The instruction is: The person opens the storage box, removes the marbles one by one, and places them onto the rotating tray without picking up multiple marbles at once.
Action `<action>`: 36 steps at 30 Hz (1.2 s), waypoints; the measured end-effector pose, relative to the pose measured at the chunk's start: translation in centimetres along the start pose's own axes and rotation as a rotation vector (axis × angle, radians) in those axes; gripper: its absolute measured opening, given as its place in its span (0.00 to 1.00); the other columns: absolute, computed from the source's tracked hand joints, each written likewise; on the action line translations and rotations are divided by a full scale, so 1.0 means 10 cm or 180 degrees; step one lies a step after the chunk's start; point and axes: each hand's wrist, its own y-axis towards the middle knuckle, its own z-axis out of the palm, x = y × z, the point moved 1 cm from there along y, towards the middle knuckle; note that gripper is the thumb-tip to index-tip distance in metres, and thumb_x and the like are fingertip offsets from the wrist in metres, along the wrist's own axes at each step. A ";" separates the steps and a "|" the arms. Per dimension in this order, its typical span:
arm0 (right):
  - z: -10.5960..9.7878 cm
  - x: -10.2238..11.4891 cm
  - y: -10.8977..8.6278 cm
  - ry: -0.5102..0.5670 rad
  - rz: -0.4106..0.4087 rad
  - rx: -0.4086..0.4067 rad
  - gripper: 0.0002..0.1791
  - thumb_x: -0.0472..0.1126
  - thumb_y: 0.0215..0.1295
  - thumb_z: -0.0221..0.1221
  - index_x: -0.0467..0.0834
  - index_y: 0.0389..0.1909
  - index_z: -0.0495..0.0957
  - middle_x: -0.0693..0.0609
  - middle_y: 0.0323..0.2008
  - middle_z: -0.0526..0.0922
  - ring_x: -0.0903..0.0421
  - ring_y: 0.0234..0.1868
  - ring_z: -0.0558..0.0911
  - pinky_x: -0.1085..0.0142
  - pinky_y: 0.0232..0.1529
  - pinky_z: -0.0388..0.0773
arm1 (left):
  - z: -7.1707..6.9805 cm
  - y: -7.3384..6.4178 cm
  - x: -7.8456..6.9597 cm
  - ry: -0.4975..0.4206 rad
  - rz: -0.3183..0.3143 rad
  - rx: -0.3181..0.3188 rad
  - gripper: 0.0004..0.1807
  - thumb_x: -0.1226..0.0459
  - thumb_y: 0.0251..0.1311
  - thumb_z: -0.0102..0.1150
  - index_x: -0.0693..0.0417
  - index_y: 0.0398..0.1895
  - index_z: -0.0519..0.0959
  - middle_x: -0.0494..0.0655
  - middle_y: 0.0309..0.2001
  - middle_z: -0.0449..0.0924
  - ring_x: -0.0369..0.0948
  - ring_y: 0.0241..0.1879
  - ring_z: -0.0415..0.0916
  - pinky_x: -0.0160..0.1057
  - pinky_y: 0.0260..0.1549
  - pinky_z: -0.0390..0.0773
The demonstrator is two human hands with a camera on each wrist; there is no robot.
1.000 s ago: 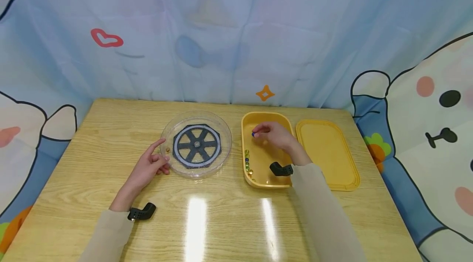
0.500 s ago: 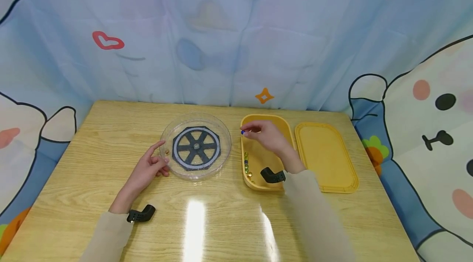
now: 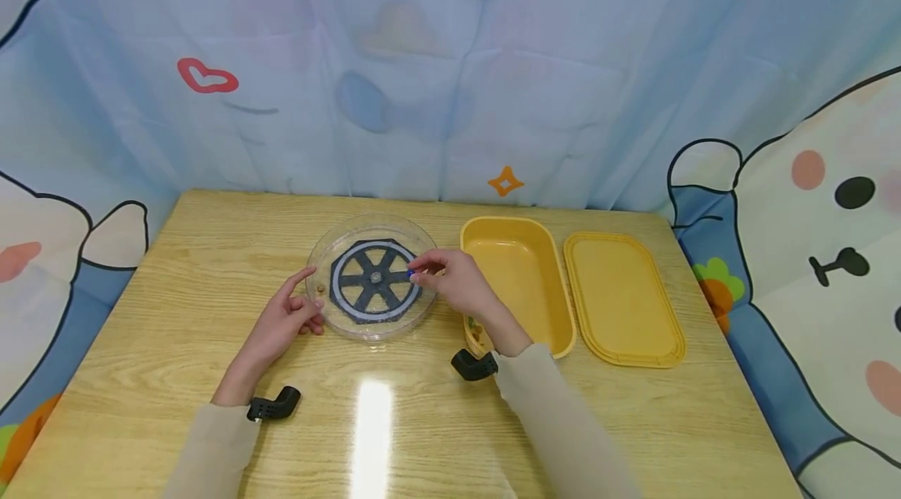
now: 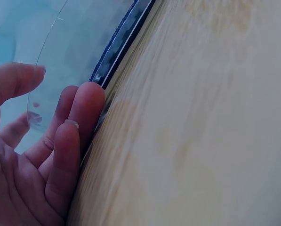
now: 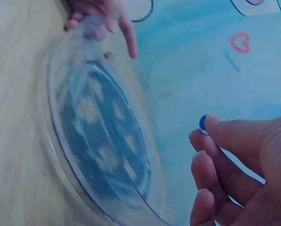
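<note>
My right hand pinches a blue marble between thumb and fingertip. It is over the right part of a round clear dish. Inside the dish lies a dark wheel-shaped piece with a pale ring and several spokes. An amber marble sits near the dish's left wall. Against the left rim rests my left hand, index finger and thumb spread along the edge, the other fingers loosely bent. In the left wrist view, the fingers lie at the dish's side.
A yellow tub stands right of the dish, with several marbles along its left wall, partly hidden by my right wrist. Right of it lies a flat yellow lid. A printed curtain hangs behind the wooden table.
My right hand has lifted the blue marble out of the yellow tub and carried it left over the clear dish. The left hand has stayed at the dish's left rim.
</note>
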 end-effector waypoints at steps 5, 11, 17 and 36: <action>0.18 0.02 0.01 0.0064 -0.0030 -0.0020 0.08 0.36 0.65 0.66 0.40 0.44 0.86 0.53 0.36 0.85 0.56 0.37 0.80 0.65 0.35 0.78 | -0.01 0.00 -0.01 0.0002 0.0019 0.0014 0.35 0.63 0.73 0.53 0.48 0.78 0.53 0.58 0.32 0.82 0.48 0.30 0.83 0.38 0.32 0.79; 0.25 0.01 0.04 0.0112 0.0006 0.0038 0.08 0.35 0.64 0.66 0.39 0.43 0.85 0.53 0.36 0.85 0.57 0.36 0.80 0.66 0.35 0.78 | -0.01 -0.01 -0.01 -0.0002 0.0034 0.0038 0.35 0.64 0.72 0.53 0.50 0.78 0.53 0.56 0.32 0.82 0.48 0.30 0.83 0.37 0.32 0.79; 0.18 0.01 0.04 0.0119 0.0210 0.0025 0.09 0.37 0.66 0.65 0.40 0.45 0.85 0.54 0.37 0.85 0.52 0.38 0.82 0.65 0.35 0.78 | -0.01 0.00 -0.01 -0.0002 0.0025 0.0017 0.34 0.64 0.72 0.53 0.49 0.78 0.54 0.56 0.32 0.82 0.48 0.30 0.83 0.37 0.31 0.79; -0.58 -0.22 0.02 -0.0013 0.0290 -0.0292 0.12 0.41 0.67 0.65 0.42 0.48 0.85 0.50 0.43 0.86 0.51 0.44 0.81 0.56 0.46 0.79 | -0.01 -0.01 0.00 -0.0028 0.0025 0.0038 0.34 0.64 0.73 0.53 0.49 0.78 0.53 0.54 0.33 0.82 0.48 0.30 0.83 0.37 0.32 0.79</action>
